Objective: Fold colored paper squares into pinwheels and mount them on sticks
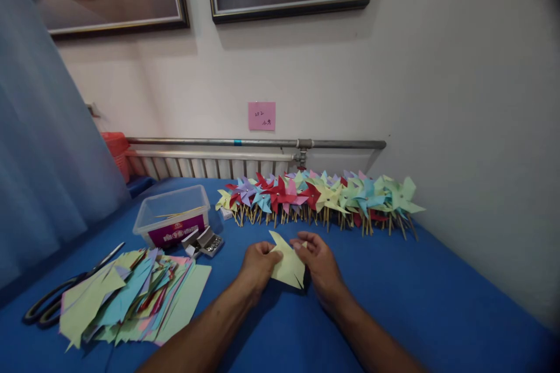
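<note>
Both hands were on the yellow sheet [289, 265], mid-worktop [394, 291], right in front of you. Left hand [259, 263] pinched its left edge, fingers closed on the paper; right hand [319, 261] pinched the upper right edge, thumb and fingertips closed on it too. So both grips were clenched on the same sheet, one per side, which kept it taut and just off the blue cloth, likely so you could bend a corner without the sheet sliding. One point stuck up at the top, another hung at the bottom; looks pre-cut.

Paper stack [131, 297] sat to your left, within left-hand reach, fanned out so colours showed. Scissors [65, 291] lay at its outer edge, apart from your hands. Plastic box [172, 221] stood behind the stack with thin sticks inside, and a small open box [205, 243] of what seemed to be pins sat just beside it. Pinwheels [319, 195] were lined along the wall, well apart from the sheet, leaving the middle to work in.
</note>
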A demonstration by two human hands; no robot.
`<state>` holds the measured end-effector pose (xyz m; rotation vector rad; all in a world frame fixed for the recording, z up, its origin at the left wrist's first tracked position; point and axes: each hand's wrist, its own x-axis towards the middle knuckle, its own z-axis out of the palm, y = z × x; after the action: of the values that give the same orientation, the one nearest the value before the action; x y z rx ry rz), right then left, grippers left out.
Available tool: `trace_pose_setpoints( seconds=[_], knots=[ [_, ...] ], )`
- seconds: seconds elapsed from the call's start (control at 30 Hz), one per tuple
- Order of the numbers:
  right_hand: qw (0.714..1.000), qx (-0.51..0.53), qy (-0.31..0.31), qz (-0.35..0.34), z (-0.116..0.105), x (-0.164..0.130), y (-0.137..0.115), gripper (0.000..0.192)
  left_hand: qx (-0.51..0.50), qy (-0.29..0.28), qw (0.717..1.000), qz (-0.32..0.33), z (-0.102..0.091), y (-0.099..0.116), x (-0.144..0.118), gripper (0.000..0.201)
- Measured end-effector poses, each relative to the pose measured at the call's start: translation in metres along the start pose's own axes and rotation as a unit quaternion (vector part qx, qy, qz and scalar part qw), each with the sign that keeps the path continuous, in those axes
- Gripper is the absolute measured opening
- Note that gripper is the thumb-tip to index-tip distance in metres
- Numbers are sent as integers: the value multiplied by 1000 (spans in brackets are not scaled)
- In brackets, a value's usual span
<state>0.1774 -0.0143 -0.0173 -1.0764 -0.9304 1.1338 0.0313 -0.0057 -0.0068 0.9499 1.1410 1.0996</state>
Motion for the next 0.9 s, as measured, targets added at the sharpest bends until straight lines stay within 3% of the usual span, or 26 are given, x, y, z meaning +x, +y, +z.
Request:
trace_pose_setpoints(
  seconds=[0.1, 0.27, 0.43, 0.57, 0.7, 0.9],
  knots=[
    [992, 104, -19, 66, 3, -7, -3, 44, -28, 6, 1000, 4, -1, 1, 1, 18],
    [979, 131, -109, 113, 13, -21, -4, 41, -47, 9, 999, 19, -2, 2, 2, 21],
    [991, 97, -55, 71, 17, -17, 8, 42, -48, 8, 999, 18, 1, 3, 0, 23],
    [999, 12, -17, 26, 11, -7, 14, 42, -30, -4, 999, 9, 2, 1, -1, 23],
    [996, -77, -32, 2, 7, -5, 9, 39, 0, -21, 1000, 1, -2, 3, 0, 25],
    [992, -116, -52, -16, 6, -7, 5, 37, -5, -54, 998, -18, -5, 5, 1, 24]
  ],
)
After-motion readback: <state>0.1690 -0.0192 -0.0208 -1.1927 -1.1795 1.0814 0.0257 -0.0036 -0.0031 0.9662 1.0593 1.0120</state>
